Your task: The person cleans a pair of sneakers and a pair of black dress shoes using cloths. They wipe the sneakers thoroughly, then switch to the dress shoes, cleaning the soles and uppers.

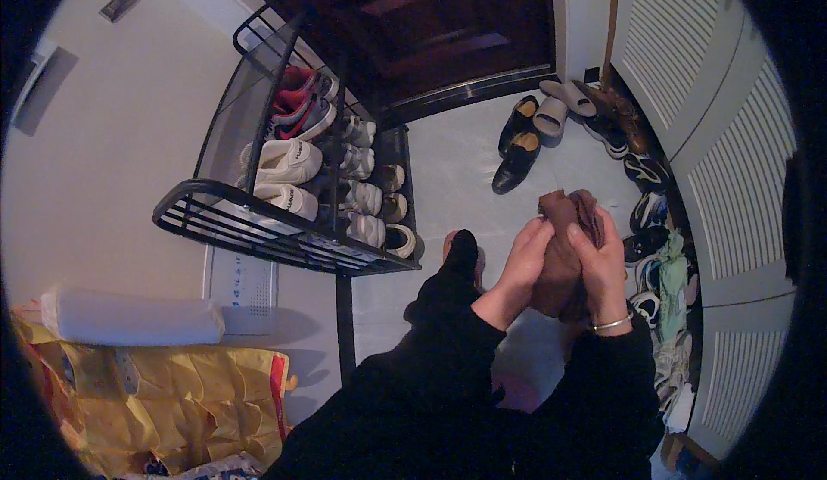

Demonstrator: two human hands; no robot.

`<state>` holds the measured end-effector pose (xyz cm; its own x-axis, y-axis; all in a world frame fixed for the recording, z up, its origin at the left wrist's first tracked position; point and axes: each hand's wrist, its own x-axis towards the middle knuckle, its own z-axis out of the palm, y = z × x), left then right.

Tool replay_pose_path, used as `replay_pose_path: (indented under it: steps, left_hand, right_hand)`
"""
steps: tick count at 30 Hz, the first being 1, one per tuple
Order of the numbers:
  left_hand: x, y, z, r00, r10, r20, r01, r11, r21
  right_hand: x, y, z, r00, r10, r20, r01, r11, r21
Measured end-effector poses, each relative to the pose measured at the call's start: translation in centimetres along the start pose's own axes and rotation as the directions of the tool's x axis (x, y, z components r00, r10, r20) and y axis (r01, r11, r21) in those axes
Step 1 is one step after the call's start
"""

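A crumpled brown cloth hangs between my two hands above the tiled floor. My left hand grips its left side, thumb near the upper edge. On the other side, my right hand pinches the fabric with the thumb in front; a silvery bangle circles that wrist. The cloth's lower end droops below my fingers and its exact shape cannot be made out. Beyond it on the floor lie a pair of black leather shoes and grey slide sandals. My foot in a dark sock shows at the left.
A black metal shoe rack with several sneakers stands left, beside a dark panelled door. Several more shoes and a green cloth line the louvred cabinet at right. A yellow hanging organizer is at lower left.
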<state>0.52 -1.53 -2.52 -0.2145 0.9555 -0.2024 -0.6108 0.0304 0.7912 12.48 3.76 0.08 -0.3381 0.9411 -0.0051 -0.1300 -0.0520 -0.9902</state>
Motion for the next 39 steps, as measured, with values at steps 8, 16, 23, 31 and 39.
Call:
replay_pose_path:
  steps: [8, 16, 23, 31, 39]
  left_hand:
    - [-0.4, 0.3, 0.2, 0.998, -0.029, -0.049, 0.030, 0.999, 0.014]
    - [-3.2, 2.9, 2.3, 0.795, 0.596, 0.111, -0.539, 0.611, 0.580]
    - [-12.7, 8.6, 4.9, 0.331, 0.522, 0.786, -0.939, 0.264, 0.220]
    - [-17.9, 11.2, 8.5, 0.322, 0.728, 0.606, -0.937, 0.151, 0.316]
    - [-19.4, 11.0, 12.7, 0.393, 0.790, 0.470, -0.890, 0.197, 0.411]
  right_hand:
    - [0.0, 0.2, -0.1, 0.999, 0.024, 0.022, -0.025, 0.998, 0.052]
    - [-0.2, -0.2, -0.5, 0.998, 0.069, -0.001, -0.069, 0.993, 0.091]
    - [-0.5, -0.6, -0.9, 0.999, 0.046, 0.015, -0.047, 0.998, 0.042]
    - [-1.0, -0.8, -0.6, 0.988, 0.054, 0.142, -0.081, 0.978, 0.191]
    - [-2.3, -2.5, 0.1, 0.985, 0.081, 0.154, -0.131, 0.927, 0.351]
